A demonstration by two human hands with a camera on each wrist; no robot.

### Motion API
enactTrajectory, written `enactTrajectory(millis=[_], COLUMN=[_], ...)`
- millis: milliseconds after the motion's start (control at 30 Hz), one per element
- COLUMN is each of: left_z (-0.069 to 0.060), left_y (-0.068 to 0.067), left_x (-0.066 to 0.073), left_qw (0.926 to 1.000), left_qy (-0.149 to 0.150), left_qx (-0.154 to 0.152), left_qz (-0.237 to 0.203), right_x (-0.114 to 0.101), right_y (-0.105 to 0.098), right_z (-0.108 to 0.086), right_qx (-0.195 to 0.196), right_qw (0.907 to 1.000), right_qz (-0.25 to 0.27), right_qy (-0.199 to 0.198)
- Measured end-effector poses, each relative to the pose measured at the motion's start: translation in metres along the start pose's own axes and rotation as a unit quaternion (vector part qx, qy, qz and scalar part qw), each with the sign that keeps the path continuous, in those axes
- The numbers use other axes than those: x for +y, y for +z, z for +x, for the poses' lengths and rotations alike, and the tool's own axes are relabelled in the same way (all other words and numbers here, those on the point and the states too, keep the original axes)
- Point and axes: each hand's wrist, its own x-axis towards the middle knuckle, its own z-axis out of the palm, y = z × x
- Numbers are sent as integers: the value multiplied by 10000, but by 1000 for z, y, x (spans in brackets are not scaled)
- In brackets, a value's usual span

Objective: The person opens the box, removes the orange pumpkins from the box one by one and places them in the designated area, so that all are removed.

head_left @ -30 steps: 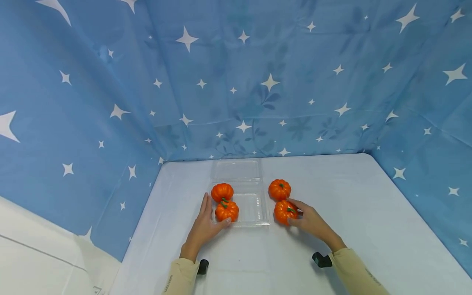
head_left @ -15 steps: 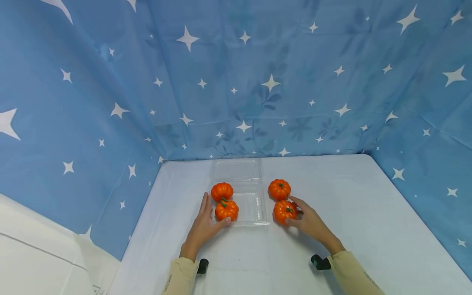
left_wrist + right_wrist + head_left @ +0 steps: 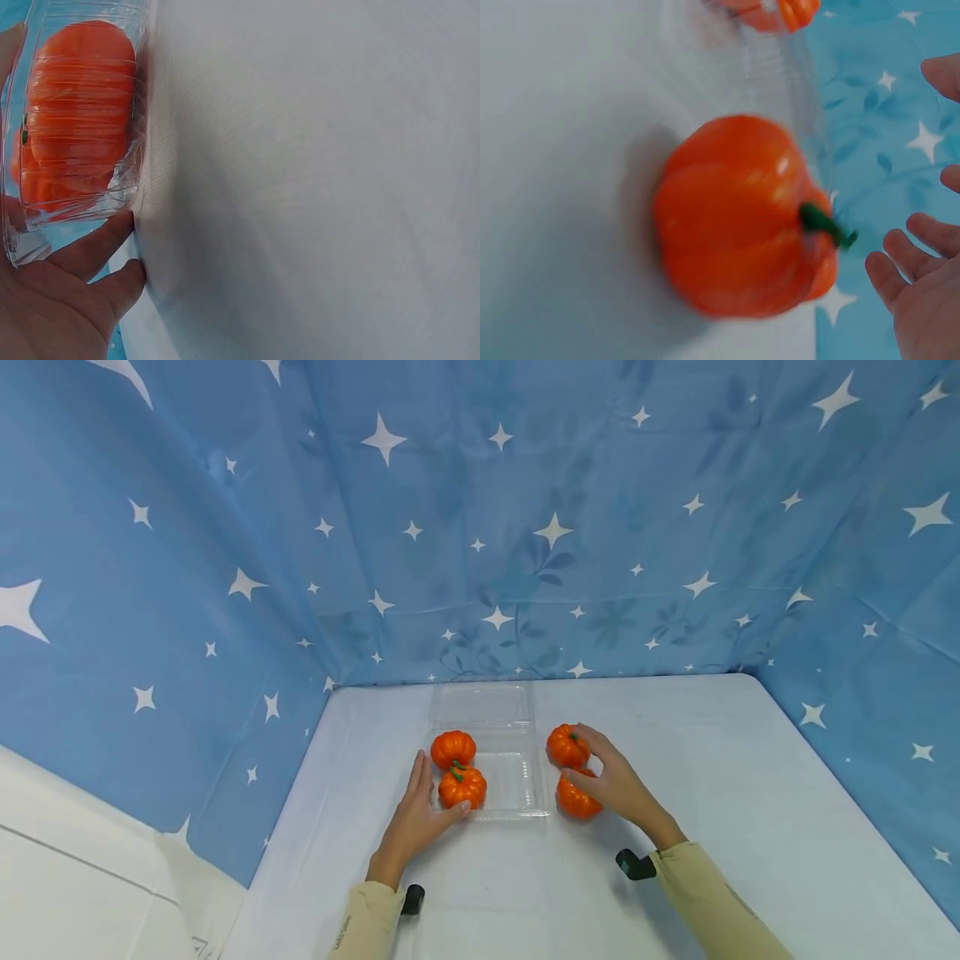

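A clear plastic clamshell box lies opened on the table, with two orange toy pumpkins in its left half: a rear one and a front one. My left hand rests against the box's front left corner, its fingers straight along the side and its thumb at the front edge. Right of the box, a far pumpkin and a near pumpkin sit close together on the table. Over these two hovers my right hand, fingers spread; in the right wrist view it stands apart from the green-stemmed pumpkin.
The box's transparent lid lies flat behind it, near the table's back edge. A white cloth covers the table. Blue star-patterned curtains hang at the back and both sides.
My right hand has let go of the near pumpkin and moved up and away from me, over toward the far pumpkin. My left hand has kept its place at the box corner.
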Motion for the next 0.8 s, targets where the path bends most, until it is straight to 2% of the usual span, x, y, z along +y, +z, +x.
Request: enactTrajectory(millis=[200,433,800], left_z=[2,3,2], left_y=[0,2,2], left_x=[0,1,1], left_qw=[10000,10000,10000], left_qy=[-2,-1,37], left_qx=[-46,7,35], left_qz=[-2,25,-77], right_x=[-17,-31,-53], right_y=[12,33,61], right_z=[20,40,66], right_qx=[-298,-666,-943], right_qw=[9993,9953,9898], right_qz=[-54,86,259], right_qy=[-198,-704,-1037])
